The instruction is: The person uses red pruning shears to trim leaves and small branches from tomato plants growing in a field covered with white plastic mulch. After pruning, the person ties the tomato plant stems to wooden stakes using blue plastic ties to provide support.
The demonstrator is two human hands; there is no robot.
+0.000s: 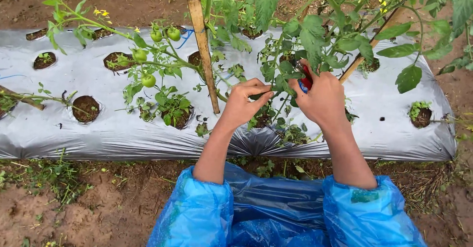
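Observation:
My left hand (245,100) pinches a thin green stem of a tomato plant (295,35) low in its foliage, fingers closed on it. My right hand (321,96) grips small red-handled pruning shears (305,78), whose tip points up into the leaves just right of the left fingers. Both forearms come out of blue plastic raincoat sleeves (197,212). The shears' blades are hidden among leaves.
A bamboo stake (203,45) stands upright left of my hands; another leans at the right (364,54). Green tomatoes (148,80) hang at the left. Silver plastic mulch (98,133) with round planting holes covers the raised bed. Wet brown soil and weeds lie in front.

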